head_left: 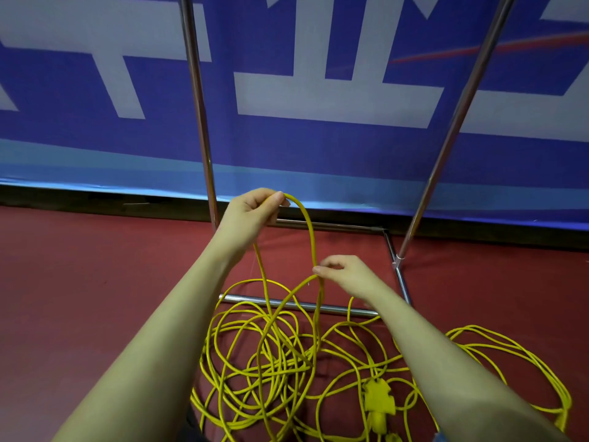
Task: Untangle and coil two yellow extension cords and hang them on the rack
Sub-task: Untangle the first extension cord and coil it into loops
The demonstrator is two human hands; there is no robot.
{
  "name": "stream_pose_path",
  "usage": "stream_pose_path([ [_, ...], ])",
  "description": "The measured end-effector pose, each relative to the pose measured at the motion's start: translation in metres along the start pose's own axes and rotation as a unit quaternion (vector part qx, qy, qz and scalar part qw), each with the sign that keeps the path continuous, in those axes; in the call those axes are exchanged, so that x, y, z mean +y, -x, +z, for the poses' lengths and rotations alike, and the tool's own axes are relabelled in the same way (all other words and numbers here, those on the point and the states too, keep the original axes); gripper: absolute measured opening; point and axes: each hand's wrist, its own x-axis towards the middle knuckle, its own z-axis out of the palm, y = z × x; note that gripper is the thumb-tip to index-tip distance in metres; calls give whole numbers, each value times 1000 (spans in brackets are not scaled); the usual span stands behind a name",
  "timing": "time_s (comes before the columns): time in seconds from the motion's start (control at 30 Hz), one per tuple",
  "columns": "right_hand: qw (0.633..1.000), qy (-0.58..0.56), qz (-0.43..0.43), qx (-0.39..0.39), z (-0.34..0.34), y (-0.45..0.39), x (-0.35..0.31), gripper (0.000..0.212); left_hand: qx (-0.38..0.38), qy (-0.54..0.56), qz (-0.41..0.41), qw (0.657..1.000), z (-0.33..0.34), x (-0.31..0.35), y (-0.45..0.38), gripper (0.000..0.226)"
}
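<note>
Cords (280, 355) below, loop btwn hands (251, 208)

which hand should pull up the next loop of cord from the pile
Right. The right hand pinches the cord low, just above the tangled pile, while the left hand is raised, holding the top of the loop.

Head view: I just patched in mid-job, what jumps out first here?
First, the tangle of yellow cord heaped on the red floor at bottom centre, with a yellow socket block lying in it. Above it, the left hand holds up a loop of cord, and the right hand pinches the same strand lower down. Behind stand the chrome rack poles before a blue and white banner.
</note>
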Motion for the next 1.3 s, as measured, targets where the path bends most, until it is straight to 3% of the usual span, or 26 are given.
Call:
stream_pose_path([
  [0.13,987,-159,15,-35,9,1,4,19,48,11,-50,998,-11,-6,-7,19],
  [0.27,968,-250,-10,14,2,2,-12,22,58,-31,-58,996,-28,-10,-12,20],
  [0.43,970,-184,-126,92,-32,9,-55,29,65,-35,-52,996,-43,-6,-12,26],
  [0.53,966,-169,-169,103,-49,12,-73,21,49,-44,-44,997,-45,-3,-9,27],
  [0.73,969,-133,-175,110,-71,15,-96,19,-13,-9,-19,1000,-34,21,-2,25],
  [1.03,973,20,-211,90,-118,25,-158,22,-80,-72,-5,994,-51,76,-6,19],
  [1.1,970,27,-224,85,-127,28,-172,20,-81,-77,11,994,-54,95,-9,15],
  [1.3,972,36,-227,45,-124,33,-186,13,-181,-139,43,973,-22,126,-8,13],
])
